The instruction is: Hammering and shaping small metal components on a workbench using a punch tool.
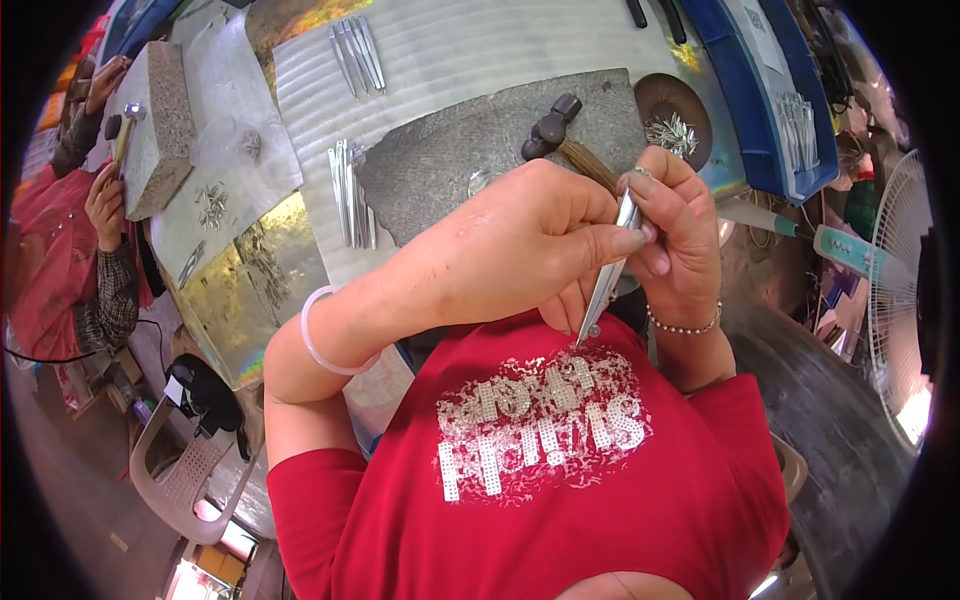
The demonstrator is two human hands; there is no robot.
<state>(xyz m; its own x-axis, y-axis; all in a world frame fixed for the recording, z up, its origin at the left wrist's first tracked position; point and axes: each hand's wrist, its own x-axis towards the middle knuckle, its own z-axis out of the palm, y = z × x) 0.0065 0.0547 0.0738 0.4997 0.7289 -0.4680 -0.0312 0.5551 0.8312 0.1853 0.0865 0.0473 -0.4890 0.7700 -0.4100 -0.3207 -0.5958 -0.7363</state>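
My left hand (pixel 565 225), with a pale bangle on its wrist, pinches a pair of silver tweezers (pixel 603 290) between thumb and fingers. At their upper end my right hand (pixel 682 215), with a beaded bracelet, closes its thumb and fingers round the metal. The tweezers slant with their tips down, in front of my red shirt. A small round metal bit shows near the tips; what it is I cannot make out. Just beyond my hands a hammer (pixel 553 128) lies on a grey stone slab (pixel 440 150), its wooden handle partly hidden behind my fingers.
Several tweezers (pixel 350 195) lie left of the slab, others (pixel 357 55) farther back. A brown dish (pixel 650 95) holds small metal pieces. Blue trays (pixel 745 95) line the right, near a fan (pixel 900 290). At left, a co-worker's hands (pixel 104 205) are beside a stone block (pixel 165 130) and hammer.
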